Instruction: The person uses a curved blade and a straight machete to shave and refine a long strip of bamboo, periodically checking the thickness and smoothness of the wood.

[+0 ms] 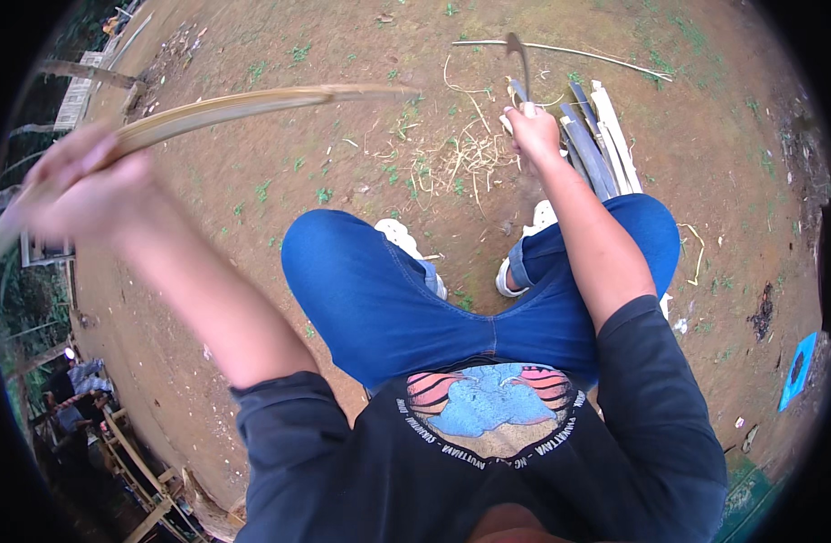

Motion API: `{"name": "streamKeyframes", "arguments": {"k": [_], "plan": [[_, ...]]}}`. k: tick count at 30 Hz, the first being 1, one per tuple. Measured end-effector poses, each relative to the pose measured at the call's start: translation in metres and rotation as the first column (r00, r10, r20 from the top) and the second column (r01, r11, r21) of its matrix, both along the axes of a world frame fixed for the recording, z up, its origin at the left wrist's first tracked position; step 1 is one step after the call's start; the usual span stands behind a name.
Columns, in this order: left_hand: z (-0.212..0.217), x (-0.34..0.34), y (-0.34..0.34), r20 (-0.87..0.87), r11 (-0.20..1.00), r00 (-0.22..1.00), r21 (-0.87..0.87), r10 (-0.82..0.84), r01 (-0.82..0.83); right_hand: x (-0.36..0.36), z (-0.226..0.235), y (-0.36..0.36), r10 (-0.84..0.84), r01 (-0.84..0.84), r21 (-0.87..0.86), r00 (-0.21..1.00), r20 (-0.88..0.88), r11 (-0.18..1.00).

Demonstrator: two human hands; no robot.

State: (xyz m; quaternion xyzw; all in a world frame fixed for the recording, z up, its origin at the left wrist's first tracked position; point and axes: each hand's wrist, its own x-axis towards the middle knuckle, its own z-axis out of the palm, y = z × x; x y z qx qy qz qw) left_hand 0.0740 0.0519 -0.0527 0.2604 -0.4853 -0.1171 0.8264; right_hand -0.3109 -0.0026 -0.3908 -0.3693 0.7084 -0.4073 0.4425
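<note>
My left hand (90, 185), smeared by motion, is raised at the far left and closed round a long split bamboo strip (225, 110). The strip points right across the upper part of the view, and its other end runs past my hand to the left rim. My right hand (535, 134) is out in front of my right knee, its fingers wrapped round the handle of a sickle-like knife (526, 68). The thin, hooked blade points away from me and is slightly blurred. The strip's right end and the blade are apart. My fist hides most of the handle.
Several split bamboo pieces (619, 149) lie by my right knee. Curly shavings (465, 167) are scattered on the dirt ground (379, 172) ahead of my feet. A thin stick (569, 49) lies farther off. Wooden poles (135, 452) stand lower left, and a blue sheet (798, 371) lies far right.
</note>
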Motion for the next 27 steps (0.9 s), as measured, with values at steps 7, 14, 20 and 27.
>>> {"name": "streamKeyframes", "arguments": {"k": [7, 14, 20, 27], "plan": [[-0.182, -0.135, -0.095, -0.131, 0.982, 0.991, 0.189, 0.005, 0.02, 0.008, 0.011, 0.004, -0.058, 0.064, -0.037, 0.989, 0.133, 0.997], [-0.227, -0.162, -0.128, -0.243, 0.949, 0.965, 0.271, -0.096, 0.163, 0.025, 0.024, 0.003, 0.172, -0.159, -0.085, 0.968, 0.182, 0.984], [-0.23, -0.146, -0.147, -0.083, 0.878, 0.987, 0.45, -0.138, 0.16, 0.043, 0.027, 0.009, 0.284, -0.28, -0.053, 0.924, 0.258, 0.959], [-0.211, -0.113, -0.135, 0.311, 0.799, 0.95, 0.573, -0.006, -0.183, 0.049, 0.036, 0.021, 0.343, -0.338, -0.061, 0.916, 0.207, 0.939]]}}
